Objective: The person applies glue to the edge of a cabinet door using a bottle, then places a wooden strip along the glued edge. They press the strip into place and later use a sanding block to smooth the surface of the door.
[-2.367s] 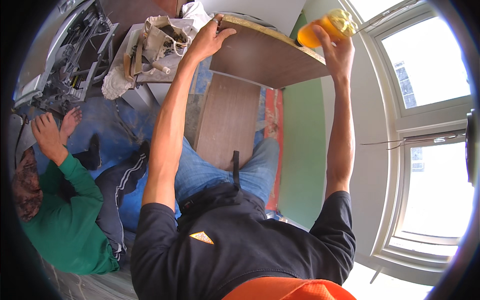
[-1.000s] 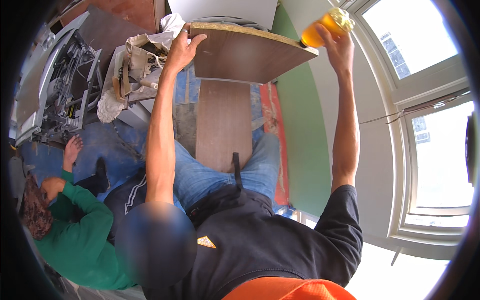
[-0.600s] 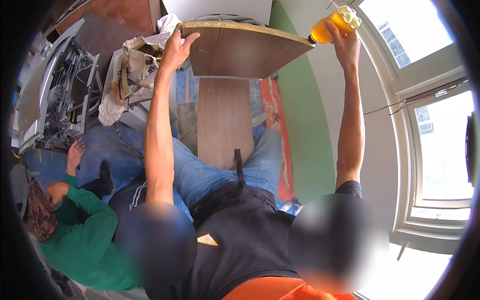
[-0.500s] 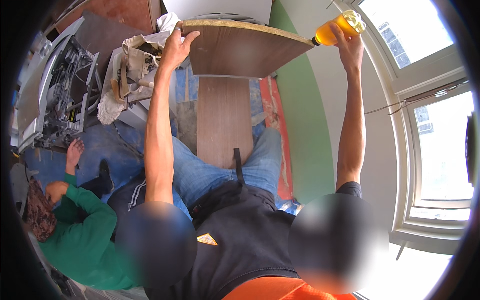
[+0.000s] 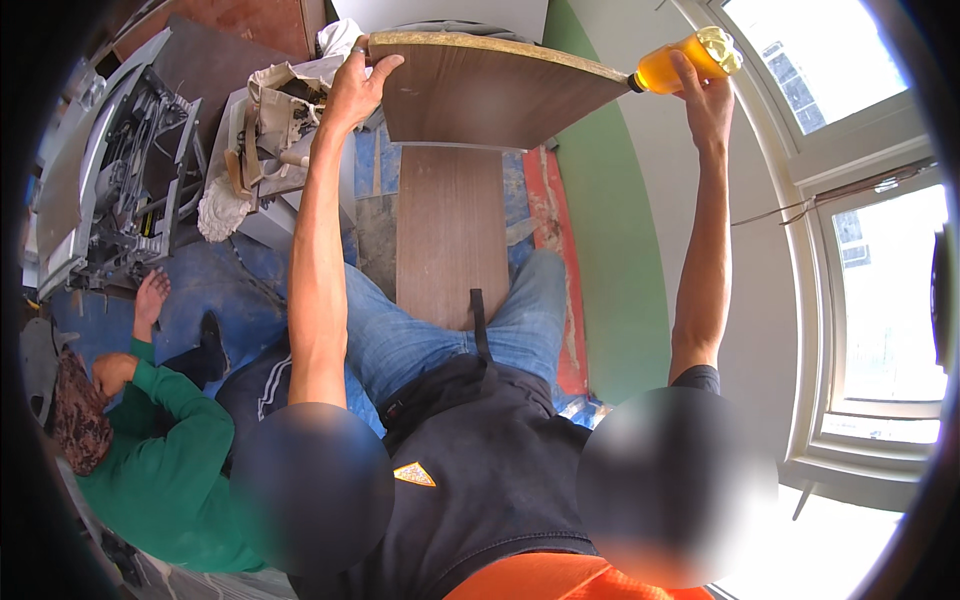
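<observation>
A brown wood-look board (image 5: 490, 95) is raised in front of me, its raw chipboard edge turned up. My left hand (image 5: 355, 90) is closed on the board's left end, thumb lying over the face. At the opposite end, my right hand (image 5: 708, 105) grips a squeeze bottle (image 5: 685, 65) of amber liquid. The bottle lies nearly sideways, with its black tip at the right corner of the raw edge. I cannot tell whether the tip touches the board.
A second brown panel (image 5: 450, 235) stretches below, between my legs. On the left, a canvas tool bag (image 5: 285, 95) rests near a metal machine (image 5: 120, 170). A co-worker in a green sleeve (image 5: 185, 420) is low at the left. A green-and-white wall (image 5: 620, 200) and windows line the right.
My right hand and the bottle have shifted slightly to the right. The board's left end sits a little higher in view, still in my left hand.
</observation>
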The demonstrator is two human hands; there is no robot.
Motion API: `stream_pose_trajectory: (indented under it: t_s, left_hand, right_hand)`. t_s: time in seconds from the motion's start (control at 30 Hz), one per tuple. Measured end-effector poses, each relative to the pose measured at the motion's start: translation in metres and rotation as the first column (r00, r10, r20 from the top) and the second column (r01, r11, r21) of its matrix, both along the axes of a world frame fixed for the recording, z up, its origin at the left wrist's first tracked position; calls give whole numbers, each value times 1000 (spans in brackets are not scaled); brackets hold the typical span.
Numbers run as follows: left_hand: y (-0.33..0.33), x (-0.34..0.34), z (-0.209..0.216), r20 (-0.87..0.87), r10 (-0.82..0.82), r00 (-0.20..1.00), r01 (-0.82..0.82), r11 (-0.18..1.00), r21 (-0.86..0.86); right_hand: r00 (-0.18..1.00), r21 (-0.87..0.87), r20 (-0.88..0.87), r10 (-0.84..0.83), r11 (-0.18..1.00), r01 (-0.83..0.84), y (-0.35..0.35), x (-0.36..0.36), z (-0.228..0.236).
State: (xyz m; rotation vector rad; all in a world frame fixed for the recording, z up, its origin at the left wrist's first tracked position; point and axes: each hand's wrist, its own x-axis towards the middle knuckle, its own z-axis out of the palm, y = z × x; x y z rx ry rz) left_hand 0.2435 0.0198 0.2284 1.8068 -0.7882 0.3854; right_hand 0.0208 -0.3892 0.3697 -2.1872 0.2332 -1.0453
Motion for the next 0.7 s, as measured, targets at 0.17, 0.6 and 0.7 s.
stream_pose_trajectory:
  t_s: [0.17, 0.6, 0.7]
  left_hand:
    - [-1, -1, -2, -14, 20, 1000, -20, 1000, -8]
    - [7, -17, -10, -54, -33, 998, 32, 999, -25]
    - [11, -22, -12, -38, -90, 995, 88, 995, -47]
  right_hand:
    - [999, 130, 8, 40, 991, -40, 1, -30, -4]
    - [721, 727, 684, -115, 191, -659, -20, -122, -77]
    - [547, 571, 821, -165, 239, -785, -23, -142, -71]
